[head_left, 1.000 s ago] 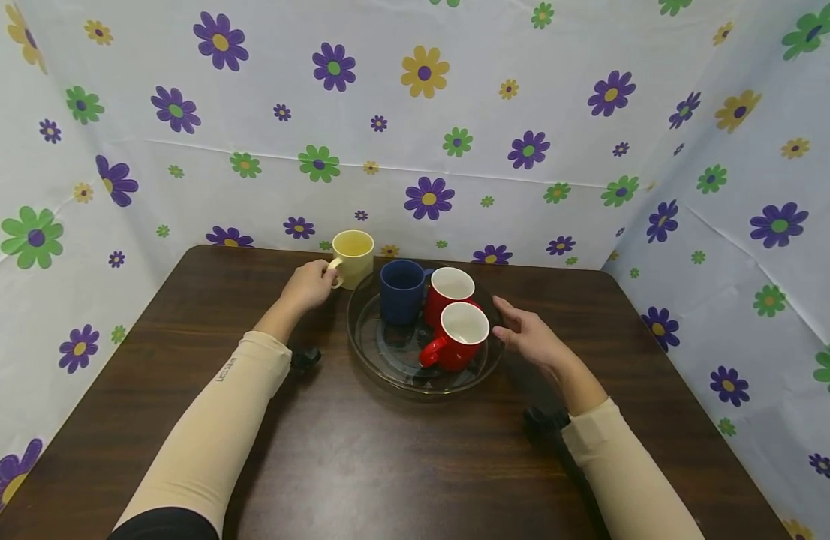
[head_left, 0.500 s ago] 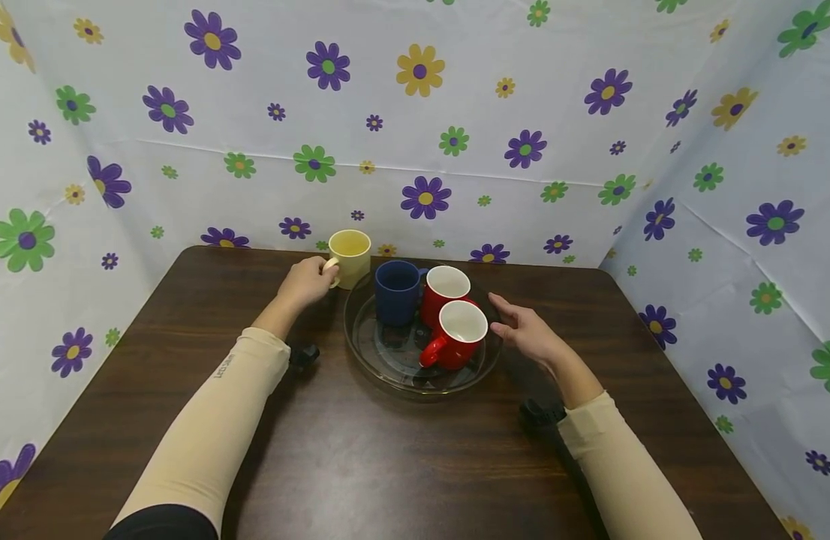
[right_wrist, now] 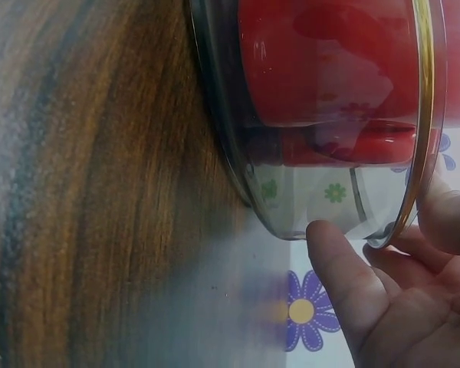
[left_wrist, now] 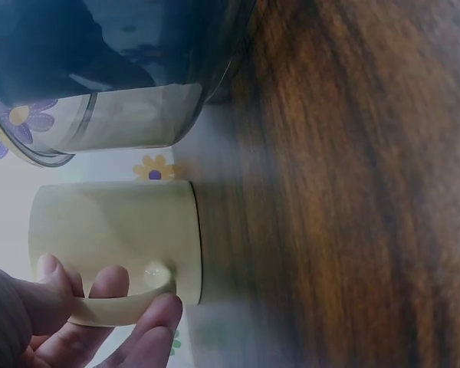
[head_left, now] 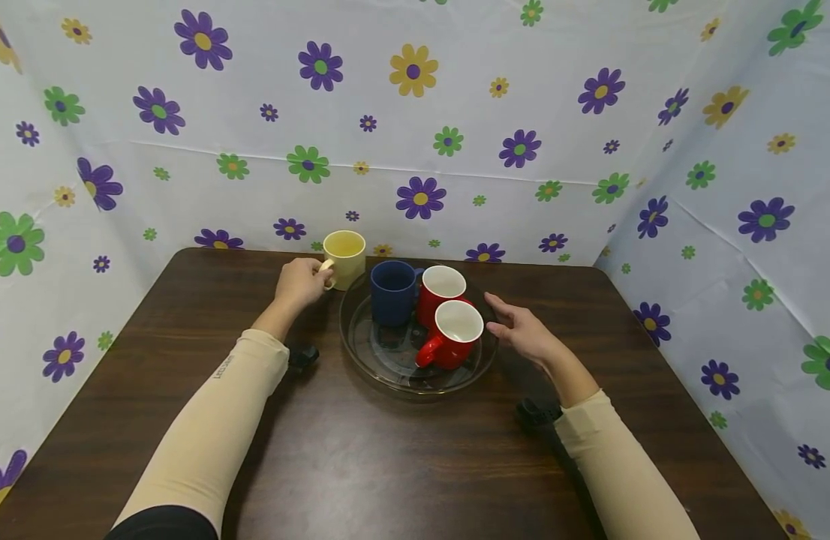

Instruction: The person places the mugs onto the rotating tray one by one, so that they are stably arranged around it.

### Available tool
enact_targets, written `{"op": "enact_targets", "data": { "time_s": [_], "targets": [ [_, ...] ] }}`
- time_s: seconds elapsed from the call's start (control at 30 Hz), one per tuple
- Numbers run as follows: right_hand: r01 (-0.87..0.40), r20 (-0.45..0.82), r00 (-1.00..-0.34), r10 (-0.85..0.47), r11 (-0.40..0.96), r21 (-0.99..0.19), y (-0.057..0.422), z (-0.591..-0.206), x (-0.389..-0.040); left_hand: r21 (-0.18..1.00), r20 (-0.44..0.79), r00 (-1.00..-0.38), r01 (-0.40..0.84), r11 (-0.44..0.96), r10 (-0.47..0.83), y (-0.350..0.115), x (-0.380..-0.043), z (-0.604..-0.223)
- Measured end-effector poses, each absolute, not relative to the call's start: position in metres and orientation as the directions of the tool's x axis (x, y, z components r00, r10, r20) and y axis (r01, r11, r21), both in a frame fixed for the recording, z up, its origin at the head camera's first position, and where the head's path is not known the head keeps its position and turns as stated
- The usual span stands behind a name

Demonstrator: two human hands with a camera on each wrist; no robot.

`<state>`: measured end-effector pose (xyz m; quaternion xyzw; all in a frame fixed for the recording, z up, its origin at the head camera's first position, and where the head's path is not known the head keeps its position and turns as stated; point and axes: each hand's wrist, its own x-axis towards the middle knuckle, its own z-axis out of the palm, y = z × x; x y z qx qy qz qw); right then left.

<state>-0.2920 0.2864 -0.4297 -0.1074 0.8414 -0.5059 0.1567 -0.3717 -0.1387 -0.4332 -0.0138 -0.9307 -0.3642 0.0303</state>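
My left hand point(head_left: 302, 283) pinches the handle of a pale yellow mug point(head_left: 344, 259), which stands upright at the table's back edge. In the left wrist view, thumb and fingers wrap the mug's handle point(left_wrist: 115, 309). Just right of it sits a round, clear glass dish point(head_left: 388, 369) with a gold-toned rim. Inside the dish stand a dark blue mug point(head_left: 391, 300), a red mug point(head_left: 432, 309) and, in front of that, another red mug point(head_left: 455, 351). My right hand point(head_left: 531, 334) is at the dish's right side, its fingers point(right_wrist: 341, 268) extended along the glass wall close to the rim.
The dark brown wooden table point(head_left: 401, 465) holds the dish and mugs. A white sheet with printed flowers point(head_left: 415, 112) hangs right behind the table's back edge and along both sides. Black wrist devices point(head_left: 538, 412) sit under both forearms.
The head view has turned slightly to the right, so everything sits a little further left in it. Both hands, the mugs and the dish keep their places on the table.
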Motion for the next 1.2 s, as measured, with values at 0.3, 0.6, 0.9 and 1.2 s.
{"op": "enact_targets", "data": {
  "time_s": [0.3, 0.6, 0.9, 1.2],
  "targets": [
    [-0.04, -0.148, -0.924, -0.352, 0.476, -0.879, 0.287, -0.429, -0.294, 0.706, 0.098, -0.995, 0.083, 0.703, 0.019, -0.145, -0.37, -0.434],
    [-0.045, -0.149, -0.924, -0.353, 0.486, -0.873, 0.287, -0.427, -0.293, 0.694, 0.108, -0.994, 0.095, 0.713, 0.027, -0.155, -0.364, -0.43],
    [-0.029, -0.163, -0.925, -0.343, 0.492, -0.87, 0.289, -0.432, -0.294, 0.686, 0.133, -0.99, 0.119, 0.718, 0.037, -0.168, -0.354, -0.424],
    [-0.011, -0.172, -0.931, -0.323, 0.493, -0.87, 0.288, -0.43, -0.294, 0.662, 0.147, -0.988, 0.134, 0.737, 0.048, -0.177, -0.343, -0.409]
  ]
}}
